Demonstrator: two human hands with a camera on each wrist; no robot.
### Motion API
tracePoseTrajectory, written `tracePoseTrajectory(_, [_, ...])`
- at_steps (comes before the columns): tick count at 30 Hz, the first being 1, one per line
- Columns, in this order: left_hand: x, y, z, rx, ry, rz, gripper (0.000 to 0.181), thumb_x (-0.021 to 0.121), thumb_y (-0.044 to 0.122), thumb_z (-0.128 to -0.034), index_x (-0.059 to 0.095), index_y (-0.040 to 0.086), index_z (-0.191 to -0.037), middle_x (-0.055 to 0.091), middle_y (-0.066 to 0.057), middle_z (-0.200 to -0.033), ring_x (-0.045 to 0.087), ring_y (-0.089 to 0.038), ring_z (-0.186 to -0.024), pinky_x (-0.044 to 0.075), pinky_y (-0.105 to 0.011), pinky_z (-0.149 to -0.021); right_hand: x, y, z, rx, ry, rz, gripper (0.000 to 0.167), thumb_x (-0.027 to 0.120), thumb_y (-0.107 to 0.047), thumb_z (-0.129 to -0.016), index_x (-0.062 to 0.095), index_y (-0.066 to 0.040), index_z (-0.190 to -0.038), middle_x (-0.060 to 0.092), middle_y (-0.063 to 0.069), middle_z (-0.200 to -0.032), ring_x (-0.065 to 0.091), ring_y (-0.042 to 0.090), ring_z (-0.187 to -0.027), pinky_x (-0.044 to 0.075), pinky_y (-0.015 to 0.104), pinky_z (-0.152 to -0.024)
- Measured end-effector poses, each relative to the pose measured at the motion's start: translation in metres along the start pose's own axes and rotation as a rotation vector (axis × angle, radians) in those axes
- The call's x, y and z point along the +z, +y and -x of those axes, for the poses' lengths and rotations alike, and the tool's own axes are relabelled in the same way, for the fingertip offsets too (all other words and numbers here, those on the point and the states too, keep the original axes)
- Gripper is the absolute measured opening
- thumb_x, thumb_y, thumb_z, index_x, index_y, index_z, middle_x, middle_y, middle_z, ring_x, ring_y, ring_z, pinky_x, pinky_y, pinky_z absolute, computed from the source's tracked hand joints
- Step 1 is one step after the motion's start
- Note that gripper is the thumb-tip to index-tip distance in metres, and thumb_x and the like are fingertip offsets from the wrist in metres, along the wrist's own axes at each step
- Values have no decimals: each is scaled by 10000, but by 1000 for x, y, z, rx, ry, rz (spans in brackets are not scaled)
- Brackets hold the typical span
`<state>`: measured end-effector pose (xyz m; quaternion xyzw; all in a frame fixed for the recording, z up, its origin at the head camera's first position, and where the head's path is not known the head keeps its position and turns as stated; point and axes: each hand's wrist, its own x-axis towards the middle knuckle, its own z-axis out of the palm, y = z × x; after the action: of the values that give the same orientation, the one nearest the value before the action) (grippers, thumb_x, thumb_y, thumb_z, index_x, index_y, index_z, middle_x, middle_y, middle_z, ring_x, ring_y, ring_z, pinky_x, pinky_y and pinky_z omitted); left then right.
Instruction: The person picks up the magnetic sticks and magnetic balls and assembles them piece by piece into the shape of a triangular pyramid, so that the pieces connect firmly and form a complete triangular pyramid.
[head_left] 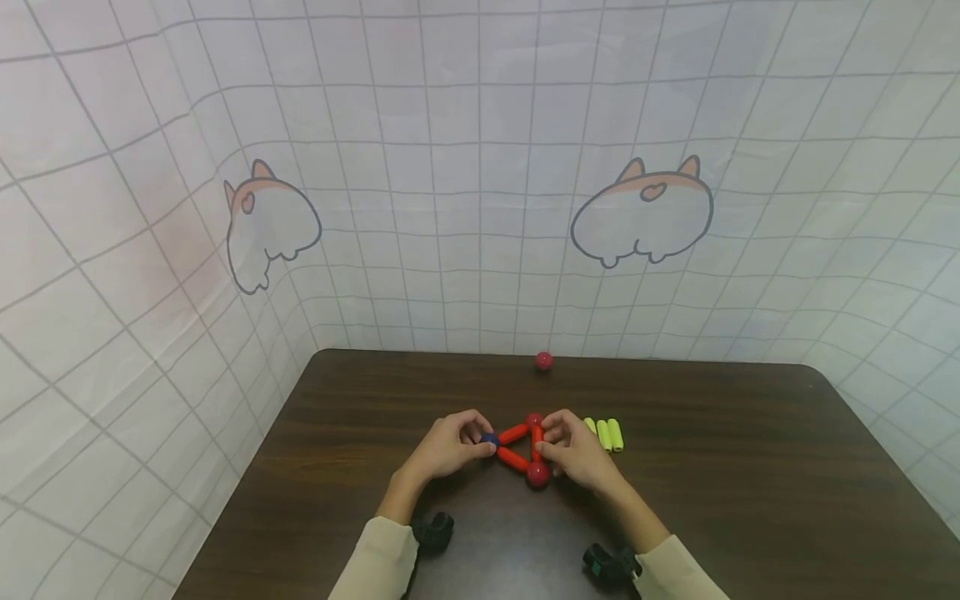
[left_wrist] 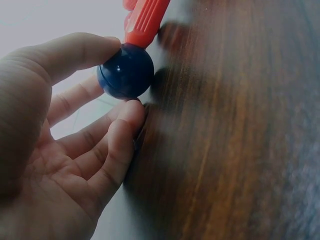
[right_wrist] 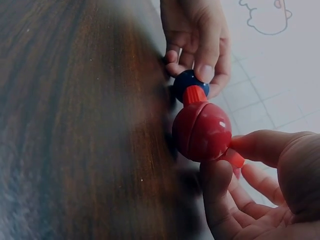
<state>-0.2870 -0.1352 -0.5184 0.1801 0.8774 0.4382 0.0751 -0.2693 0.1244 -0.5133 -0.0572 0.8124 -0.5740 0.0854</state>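
Note:
A flat triangle of three red rods and three balls lies on the dark table. At its left corner is a blue ball (head_left: 490, 442), which my left hand (head_left: 444, 447) pinches between thumb and fingers; the left wrist view shows the blue ball (left_wrist: 126, 71) joined to a red rod (left_wrist: 146, 22). My right hand (head_left: 583, 455) pinches the right-side red rod (head_left: 537, 442), between the far red ball (head_left: 534, 420) and the near red ball (head_left: 537, 475). In the right wrist view, the near red ball (right_wrist: 202, 132) partly hides that rod.
Several yellow-green rods (head_left: 604, 435) lie beside the right hand, partly hidden by it. One loose red ball (head_left: 543, 361) sits by the table's (head_left: 720, 492) far edge. A white grid-patterned curtain (head_left: 450, 208) hangs behind and at both sides.

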Motion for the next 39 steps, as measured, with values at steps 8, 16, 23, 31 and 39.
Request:
tracePoseTrajectory(8, [0,1,0,1,1,7,197,778,283,-915,680,201,-1064,636,5,-889,569,-138,-697,484,-291,-599,2,1,0,24,-3,0,275,738,-41,-908,598,-40,-1145,646,98,-979,605,174,-684,543,339,-580])
tracePoseTrajectory(16, [0,0,-1,4,0,11,198,779,282,-915,681,201,-1066,637,6,-886,567,-134,-690,482,-286,-595,2,2,0,26,-4,5,274,734,-50,-914,602,-36,-1153,660,104,-997,600,176,-678,544,338,-585])
tracePoseTrajectory(23, [0,1,-1,14,3,9,200,779,286,-915,682,197,-1066,636,7,-886,564,-128,-691,479,-281,-597,1,2,0,21,-12,5,285,733,-55,-917,592,-22,-1163,657,116,-997,594,182,-674,544,342,-580])
tracePoseTrajectory(31, [0,1,0,16,3,11,199,778,276,-918,683,187,-1068,639,4,-888,572,-146,-702,476,-275,-597,0,2,1,21,-28,6,303,730,-50,-912,582,-7,-1172,643,119,-982,585,177,-673,532,326,-579])
tracePoseTrajectory(39, [0,1,1,19,6,8,205,782,277,-915,681,184,-1067,633,5,-886,570,-141,-710,475,-270,-603,0,4,1,22,-21,29,310,748,-59,-896,590,-20,-1159,643,118,-986,575,174,-650,515,315,-559])
